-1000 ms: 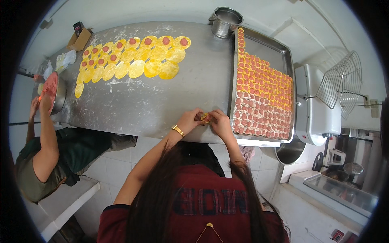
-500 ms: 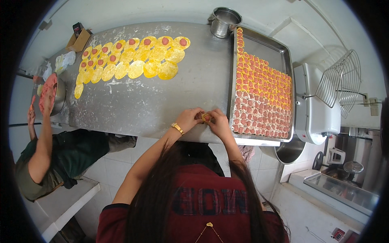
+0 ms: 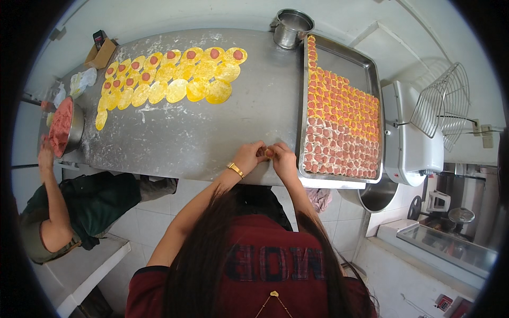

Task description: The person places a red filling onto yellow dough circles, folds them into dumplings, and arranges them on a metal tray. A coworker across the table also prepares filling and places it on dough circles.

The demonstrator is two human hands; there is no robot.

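Note:
Near the front edge of the metal table (image 3: 212,138), my left hand (image 3: 249,157) and my right hand (image 3: 282,159) meet, fingers pinched around one small dumpling (image 3: 269,153). My fingers hide much of its yellow wrapper and meat. Just right of my right hand, a deep metal tray (image 3: 303,132) holds rows of open-topped dumplings (image 3: 344,116), yellow-wrapped farther back and paler in front. Far left on the table lie overlapping round yellow wrappers (image 3: 177,90). Several along the back and left carry a ball of pink meat (image 3: 214,53).
At the left, a co-worker's hand (image 3: 46,153) is beside a metal bowl (image 3: 78,127) of pink ground meat (image 3: 61,124). A metal pot (image 3: 291,29) stands behind the tray. A white machine (image 3: 413,135) and a wire rack (image 3: 442,108) are to the right.
My fingers have closed further around the dumpling, so less of it shows. The co-worker's hand has come out of the meat toward the bowl's near side.

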